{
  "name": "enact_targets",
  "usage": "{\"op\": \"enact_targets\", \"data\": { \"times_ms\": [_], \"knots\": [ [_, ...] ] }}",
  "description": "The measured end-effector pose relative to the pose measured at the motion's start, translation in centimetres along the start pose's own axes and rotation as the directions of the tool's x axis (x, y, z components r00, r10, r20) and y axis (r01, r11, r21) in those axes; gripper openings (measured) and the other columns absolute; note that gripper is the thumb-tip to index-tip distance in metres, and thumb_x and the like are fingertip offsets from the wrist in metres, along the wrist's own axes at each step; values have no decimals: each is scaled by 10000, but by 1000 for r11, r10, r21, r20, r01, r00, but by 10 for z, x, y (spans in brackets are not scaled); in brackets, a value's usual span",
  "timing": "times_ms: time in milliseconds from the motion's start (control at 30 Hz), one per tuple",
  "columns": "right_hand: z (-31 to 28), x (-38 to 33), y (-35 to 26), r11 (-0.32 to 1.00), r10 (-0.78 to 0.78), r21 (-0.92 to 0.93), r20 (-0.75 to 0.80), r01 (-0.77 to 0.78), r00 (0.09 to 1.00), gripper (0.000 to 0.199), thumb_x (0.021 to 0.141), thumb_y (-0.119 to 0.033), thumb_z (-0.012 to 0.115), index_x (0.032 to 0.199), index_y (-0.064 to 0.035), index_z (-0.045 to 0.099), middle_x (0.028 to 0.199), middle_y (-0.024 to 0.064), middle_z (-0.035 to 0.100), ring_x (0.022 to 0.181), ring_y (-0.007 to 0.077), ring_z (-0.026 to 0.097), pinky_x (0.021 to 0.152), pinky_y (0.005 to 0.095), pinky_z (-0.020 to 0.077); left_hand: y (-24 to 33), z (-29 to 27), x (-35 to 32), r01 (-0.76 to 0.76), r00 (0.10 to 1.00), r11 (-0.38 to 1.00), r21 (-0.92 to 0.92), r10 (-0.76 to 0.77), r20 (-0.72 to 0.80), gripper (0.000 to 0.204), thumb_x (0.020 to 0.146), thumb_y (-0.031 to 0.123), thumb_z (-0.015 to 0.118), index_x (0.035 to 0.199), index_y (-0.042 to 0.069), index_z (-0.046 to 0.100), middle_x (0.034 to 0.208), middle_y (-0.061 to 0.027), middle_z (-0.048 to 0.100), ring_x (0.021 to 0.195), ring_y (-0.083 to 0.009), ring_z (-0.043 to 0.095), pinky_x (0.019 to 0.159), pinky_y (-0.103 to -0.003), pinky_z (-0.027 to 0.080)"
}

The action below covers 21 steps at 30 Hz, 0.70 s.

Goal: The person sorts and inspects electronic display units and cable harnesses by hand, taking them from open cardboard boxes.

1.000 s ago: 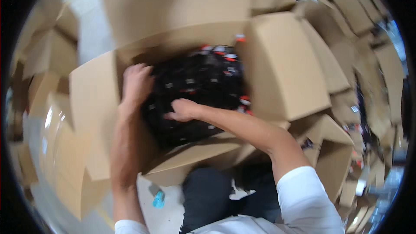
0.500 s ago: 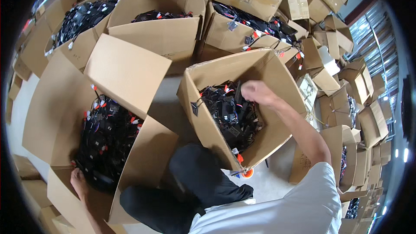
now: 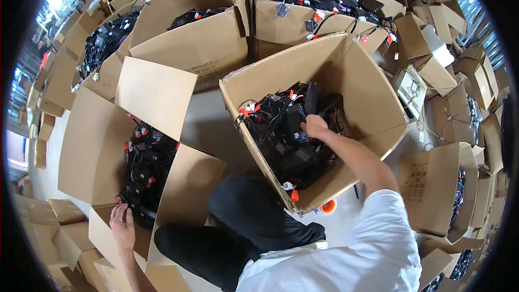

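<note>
My right hand (image 3: 314, 126) reaches into the open cardboard box (image 3: 378, 103) in front of me. Its fingers close on a black adapter (image 3: 312, 99) that sticks up from the tangle of black cables and power bricks (image 3: 286, 140) with red and white tags. My left hand (image 3: 123, 226) rests on the near edge of a second open box (image 3: 92, 146) at my left, fingers spread, beside another pile of black cables (image 3: 145, 167). My knees in black trousers (image 3: 243, 227) fill the space between the two boxes.
Several more open cardboard boxes (image 3: 189, 43) of black cables ring me at the back and left. Smaller cartons (image 3: 438, 184) crowd the right side. An orange cap (image 3: 327, 206) lies on the grey floor (image 3: 208, 124) by the right box.
My view swung from one box to a wider scene. My right hand moved from the left box into the right box and took hold of an adapter; my left hand settled on the left box's edge.
</note>
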State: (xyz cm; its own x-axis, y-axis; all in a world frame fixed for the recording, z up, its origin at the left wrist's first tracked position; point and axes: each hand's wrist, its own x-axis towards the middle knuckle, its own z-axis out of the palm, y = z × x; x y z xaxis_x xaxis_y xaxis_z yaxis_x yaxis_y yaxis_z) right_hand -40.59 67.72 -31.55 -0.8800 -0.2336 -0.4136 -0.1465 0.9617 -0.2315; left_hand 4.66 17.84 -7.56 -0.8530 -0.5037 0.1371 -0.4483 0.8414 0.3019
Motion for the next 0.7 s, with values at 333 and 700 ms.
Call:
{"op": "enact_targets", "data": {
  "times_ms": [333,700],
  "knots": [
    [-208,-89,15,502,-173,850,-79,157,982,212,890,-205,647,919,-19,745,854,40,711,791,151,632,756,306,512,125,12,52,-243,970,955,-170,243,-21,206,863,-21,651,1068,-31,667,1104,-177,673,1043,-341,645,940,-379,498],
    [-325,-188,-156,290,-693,775,-234,561,681,327,926,-345,679,989,-31,743,855,39,695,816,96,628,784,253,510,350,-34,143,-848,418,507,157,821,-390,917,587,23,860,1409,59,456,1402,-185,521,1300,-401,487,1051,-453,413]
  ]
}}
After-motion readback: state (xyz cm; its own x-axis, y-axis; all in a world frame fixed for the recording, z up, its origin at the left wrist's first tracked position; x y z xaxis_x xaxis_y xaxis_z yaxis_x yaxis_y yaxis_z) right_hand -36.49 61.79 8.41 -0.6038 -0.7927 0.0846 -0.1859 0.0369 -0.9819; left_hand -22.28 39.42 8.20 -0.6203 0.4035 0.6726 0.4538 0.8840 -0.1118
